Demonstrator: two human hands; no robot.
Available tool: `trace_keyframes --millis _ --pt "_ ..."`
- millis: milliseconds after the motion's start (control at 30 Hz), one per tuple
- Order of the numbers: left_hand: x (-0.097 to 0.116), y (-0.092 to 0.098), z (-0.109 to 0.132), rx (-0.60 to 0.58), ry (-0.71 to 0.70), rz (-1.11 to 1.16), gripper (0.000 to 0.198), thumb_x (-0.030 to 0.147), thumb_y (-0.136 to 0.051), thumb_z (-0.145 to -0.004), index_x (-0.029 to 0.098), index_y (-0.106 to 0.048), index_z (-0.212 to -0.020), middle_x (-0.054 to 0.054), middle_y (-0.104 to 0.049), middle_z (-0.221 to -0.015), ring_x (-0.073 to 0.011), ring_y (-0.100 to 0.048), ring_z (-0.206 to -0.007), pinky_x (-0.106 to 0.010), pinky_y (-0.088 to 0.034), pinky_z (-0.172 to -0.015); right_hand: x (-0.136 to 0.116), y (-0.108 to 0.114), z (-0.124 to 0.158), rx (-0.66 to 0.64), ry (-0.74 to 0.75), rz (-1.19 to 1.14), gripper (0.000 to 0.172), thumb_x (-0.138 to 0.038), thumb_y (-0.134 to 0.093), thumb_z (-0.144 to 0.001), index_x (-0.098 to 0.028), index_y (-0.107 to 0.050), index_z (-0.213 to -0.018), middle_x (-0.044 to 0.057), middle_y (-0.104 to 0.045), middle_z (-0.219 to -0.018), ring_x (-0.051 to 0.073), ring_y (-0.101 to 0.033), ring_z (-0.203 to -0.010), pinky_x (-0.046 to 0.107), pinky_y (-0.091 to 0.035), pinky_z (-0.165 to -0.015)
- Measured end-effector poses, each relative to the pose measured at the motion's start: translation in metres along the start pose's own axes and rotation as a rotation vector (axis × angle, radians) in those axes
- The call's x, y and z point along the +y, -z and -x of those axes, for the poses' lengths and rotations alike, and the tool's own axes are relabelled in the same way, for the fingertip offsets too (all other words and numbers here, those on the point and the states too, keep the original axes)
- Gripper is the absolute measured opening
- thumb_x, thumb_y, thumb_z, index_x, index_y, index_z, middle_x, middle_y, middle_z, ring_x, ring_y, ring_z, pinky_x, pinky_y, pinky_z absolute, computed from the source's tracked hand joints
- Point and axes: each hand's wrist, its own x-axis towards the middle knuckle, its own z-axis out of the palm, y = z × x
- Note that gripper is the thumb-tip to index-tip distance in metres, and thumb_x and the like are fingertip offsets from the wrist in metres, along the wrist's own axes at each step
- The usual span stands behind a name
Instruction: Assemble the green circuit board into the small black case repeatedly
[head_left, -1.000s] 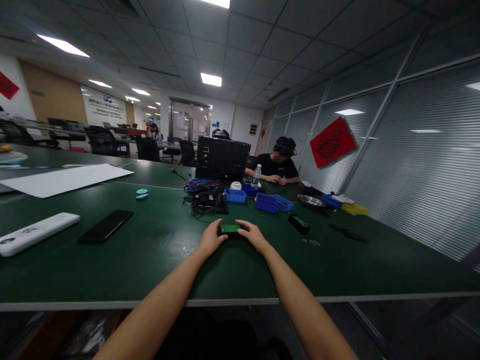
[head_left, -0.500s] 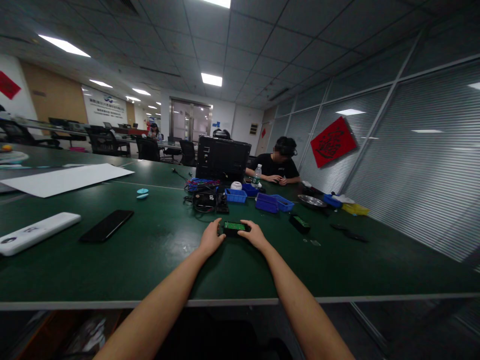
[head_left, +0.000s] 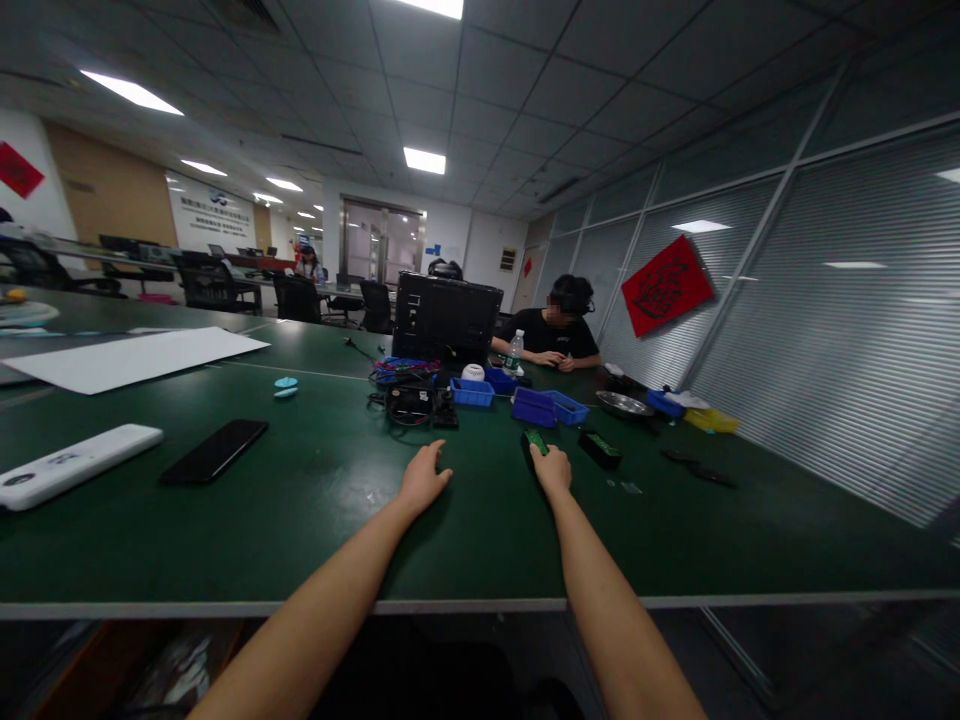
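My right hand [head_left: 553, 468] reaches forward over the green table [head_left: 315, 520] and grips a small green and black board [head_left: 535, 441] at its near end. My left hand [head_left: 422, 479] rests on the table to the left, fingers loosely out, holding nothing. A second green and black board [head_left: 601, 446] lies just right of the held one. Blue bins [head_left: 536, 406] stand beyond them.
A black phone [head_left: 214, 451] and a white remote-like bar [head_left: 71, 464] lie at the left. A tangle of cables [head_left: 411, 400] and a black computer case [head_left: 444, 318] sit ahead. A person [head_left: 559, 330] sits at the far side. A metal dish [head_left: 623, 403] stands right.
Both hands held the board in front of me before. My left hand has let go and stayed, while my right hand has carried the board forward and to the right.
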Motion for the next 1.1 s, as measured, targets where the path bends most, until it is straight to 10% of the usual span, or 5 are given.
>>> trace_keyframes --millis 400,800,1100 --pt "0.001 -0.001 0.0 -0.005 -0.005 -0.01 0.056 0.022 -0.057 -0.069 0.019 -0.041 -0.123 -0.006 -0.055 -0.105 -0.015 -0.054 -0.092 -0.027 -0.041 -0.084 -0.019 -0.016 0.021 0.029 0.297 0.094 0.045 -0.031 -0.054 -0.07 -0.022 -0.052 -0.114 0.011 -0.047 -0.108 0.024 -0.05 -0.096 0.031 -0.038 -0.081" --pt "0.001 0.001 0.0 -0.017 -0.018 -0.022 0.056 0.024 -0.057 -0.069 0.019 -0.041 -0.123 -0.007 -0.056 -0.105 -0.0156 -0.054 -0.091 -0.027 -0.04 -0.082 -0.02 -0.017 0.019 -0.001 0.273 0.181 0.055 -0.032 -0.051 -0.074 -0.011 -0.041 -0.123 0.015 -0.052 -0.113 0.026 -0.051 -0.1 0.034 -0.038 -0.082" --pt "0.008 0.002 0.002 -0.018 0.011 -0.016 0.056 0.022 -0.057 -0.069 0.02 -0.041 -0.123 -0.006 -0.056 -0.106 -0.0158 -0.053 -0.095 -0.027 -0.039 -0.087 -0.048 -0.012 0.05 -0.019 0.614 0.16 0.05 -0.034 -0.056 -0.072 -0.023 -0.046 -0.121 0.01 -0.044 -0.123 0.027 -0.039 -0.11 0.038 -0.033 -0.087"
